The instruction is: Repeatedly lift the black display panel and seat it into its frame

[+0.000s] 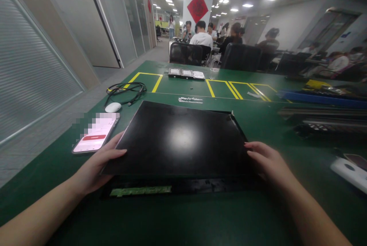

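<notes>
right of the phone (99, 134), the left hand (99, 165) grips the panel (177, 142), which is over the frame (218, 185); handling it looks like the step in hand, and i'd say the next move calls for level support; left thumb lies on top; the right hand (268, 158) pinches the opposite edge, forearm angled inward.

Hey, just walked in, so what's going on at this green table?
A person is holding a glossy black panel by its sides, the left hand at one edge and the right hand at the other. The panel covers most of a dark frame; a green strip shows along the near side. Whether panel and frame touch, I can't tell. A lit phone lies on the table near the left hand.
</notes>
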{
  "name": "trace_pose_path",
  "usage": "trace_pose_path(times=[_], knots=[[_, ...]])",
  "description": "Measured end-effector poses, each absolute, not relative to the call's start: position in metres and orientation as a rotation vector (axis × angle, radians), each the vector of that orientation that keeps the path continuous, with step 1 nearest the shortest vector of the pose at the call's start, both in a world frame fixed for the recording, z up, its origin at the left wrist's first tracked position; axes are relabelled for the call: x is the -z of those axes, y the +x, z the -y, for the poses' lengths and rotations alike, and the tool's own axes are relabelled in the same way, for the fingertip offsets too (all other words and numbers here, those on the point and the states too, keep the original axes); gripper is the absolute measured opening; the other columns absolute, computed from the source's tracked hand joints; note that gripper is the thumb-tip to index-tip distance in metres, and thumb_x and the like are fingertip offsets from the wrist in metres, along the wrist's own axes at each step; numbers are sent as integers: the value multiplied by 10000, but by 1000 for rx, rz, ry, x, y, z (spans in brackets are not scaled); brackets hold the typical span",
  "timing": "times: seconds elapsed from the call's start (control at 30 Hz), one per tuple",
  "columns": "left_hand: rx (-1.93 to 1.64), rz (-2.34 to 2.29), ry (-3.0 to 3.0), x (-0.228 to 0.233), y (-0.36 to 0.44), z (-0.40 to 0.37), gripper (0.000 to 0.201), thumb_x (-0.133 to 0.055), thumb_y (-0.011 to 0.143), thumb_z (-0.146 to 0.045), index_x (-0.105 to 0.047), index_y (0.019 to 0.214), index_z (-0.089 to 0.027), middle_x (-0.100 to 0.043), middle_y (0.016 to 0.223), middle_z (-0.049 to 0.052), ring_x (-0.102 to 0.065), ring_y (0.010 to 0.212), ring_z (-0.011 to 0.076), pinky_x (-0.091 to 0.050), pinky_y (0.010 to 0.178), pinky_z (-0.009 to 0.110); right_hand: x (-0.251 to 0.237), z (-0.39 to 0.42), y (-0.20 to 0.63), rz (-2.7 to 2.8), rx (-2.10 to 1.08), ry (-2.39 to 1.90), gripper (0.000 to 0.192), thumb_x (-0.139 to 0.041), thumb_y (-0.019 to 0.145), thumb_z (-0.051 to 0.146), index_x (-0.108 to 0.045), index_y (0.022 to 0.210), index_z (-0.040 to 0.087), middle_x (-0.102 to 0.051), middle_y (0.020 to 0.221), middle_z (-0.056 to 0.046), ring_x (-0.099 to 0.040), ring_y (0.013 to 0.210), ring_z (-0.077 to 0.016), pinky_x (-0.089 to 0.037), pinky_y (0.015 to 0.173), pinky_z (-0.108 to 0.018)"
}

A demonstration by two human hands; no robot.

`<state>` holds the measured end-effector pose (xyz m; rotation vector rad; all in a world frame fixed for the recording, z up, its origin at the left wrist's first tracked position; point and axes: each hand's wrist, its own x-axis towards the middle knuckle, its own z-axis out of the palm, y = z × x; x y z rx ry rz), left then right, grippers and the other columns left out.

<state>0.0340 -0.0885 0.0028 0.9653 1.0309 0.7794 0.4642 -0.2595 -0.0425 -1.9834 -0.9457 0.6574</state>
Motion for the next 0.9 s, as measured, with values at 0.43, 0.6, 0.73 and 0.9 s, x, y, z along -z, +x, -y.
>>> trace_pose_path(times=[0.43,0.6,0.73,0.9], knots=[[-773,-1085,1013,-10,39,96,698,-749,730,-300,-586,1409,-334,-783,1191,20,-705,1129,316,-628,779,332,36,259,460,944,-635,-1993,368,-685,756,485,-718,1022,232,-735,953,-66,-659,789,-250,-493,671,-371],[-802,-1017,995,-7,39,96,684,-753,736,-281,-596,1401,-316,-788,1178,31,-674,1182,333,-626,829,358,36,258,460,971,-630,-2016,369,-673,762,495,-711,1018,233,-727,947,-60,-652,799,-246,-489,700,-373],[-780,-1005,987,-5,37,94,701,-759,756,-285,-558,1427,-308,-766,1235,25,-655,1213,312,-607,877,325,36,258,459,969,-621,-2018,368,-671,763,496,-712,1016,230,-726,950,-63,-657,810,-249,-494,708,-373],[-752,-1006,998,-5,35,94,723,-744,770,-278,-517,1454,-332,-752,1265,13,-647,1226,305,-609,879,323,36,259,457,967,-629,-2040,360,-660,780,508,-703,1023,246,-719,918,-50,-636,710,-215,-488,607,-341]])
